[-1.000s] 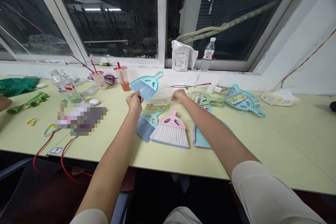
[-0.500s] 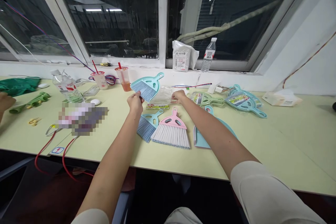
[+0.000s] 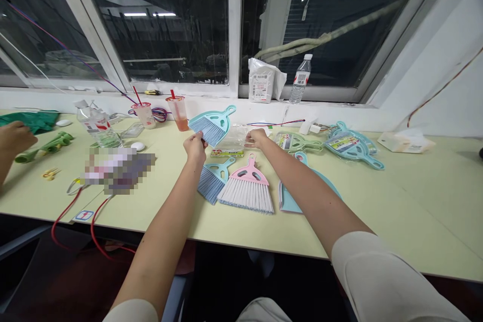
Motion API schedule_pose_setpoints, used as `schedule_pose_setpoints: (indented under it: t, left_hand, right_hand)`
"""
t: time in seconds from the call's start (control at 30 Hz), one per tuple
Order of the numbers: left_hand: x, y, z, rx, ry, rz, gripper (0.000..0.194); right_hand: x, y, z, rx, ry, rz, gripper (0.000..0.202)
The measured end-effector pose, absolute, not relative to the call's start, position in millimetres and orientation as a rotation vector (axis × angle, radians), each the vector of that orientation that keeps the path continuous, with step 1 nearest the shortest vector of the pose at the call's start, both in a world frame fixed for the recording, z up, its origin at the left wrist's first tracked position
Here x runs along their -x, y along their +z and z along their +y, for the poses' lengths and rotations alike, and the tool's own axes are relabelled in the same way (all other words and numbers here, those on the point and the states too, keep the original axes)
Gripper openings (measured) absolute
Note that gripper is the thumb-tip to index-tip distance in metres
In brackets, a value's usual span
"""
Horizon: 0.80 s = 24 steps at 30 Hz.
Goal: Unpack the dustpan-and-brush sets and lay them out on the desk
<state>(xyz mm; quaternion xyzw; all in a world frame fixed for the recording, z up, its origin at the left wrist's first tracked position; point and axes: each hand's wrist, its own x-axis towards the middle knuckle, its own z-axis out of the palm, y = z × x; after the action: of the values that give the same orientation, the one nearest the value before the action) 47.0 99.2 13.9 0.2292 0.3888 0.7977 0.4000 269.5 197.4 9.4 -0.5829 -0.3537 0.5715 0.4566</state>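
My left hand [image 3: 195, 148] is closed on the bristle end of a teal hand broom [image 3: 222, 122] with blue bristles, raised with its handle pointing up and right. My right hand [image 3: 256, 138] pinches a clear plastic bag [image 3: 234, 136] just right of the broom. A green-and-yellow label strip [image 3: 227, 153] shows below the bag; I cannot tell whether it is attached. Nearer me lie another blue hand broom [image 3: 213, 178] and a pink hand broom [image 3: 249, 186] with white bristles. Blue dustpans [image 3: 290, 201] lie partly hidden under my right forearm.
Packaged green [image 3: 302, 142] and blue broom sets [image 3: 350, 146] lie to the right, before a tissue pack [image 3: 405, 142]. Two drink cups [image 3: 177, 113] and a water bottle [image 3: 94, 123] stand at the back left. Another person's hand [image 3: 15, 138] is at the left edge, near green parts [image 3: 45, 147].
The other person's hand at the left edge has come further into view, over the green parts. My hands, the broom and the bag have hardly moved.
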Motion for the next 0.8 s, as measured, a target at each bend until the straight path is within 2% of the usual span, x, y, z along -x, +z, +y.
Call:
schedule_pose_setpoints:
  t: [0.8]
  left_hand:
    - [-46, 13, 99, -0.563, 2.029, 0.991, 0.031]
  right_hand:
    - [-256, 11, 191, 1.337, 1.438, -0.812, 0.025]
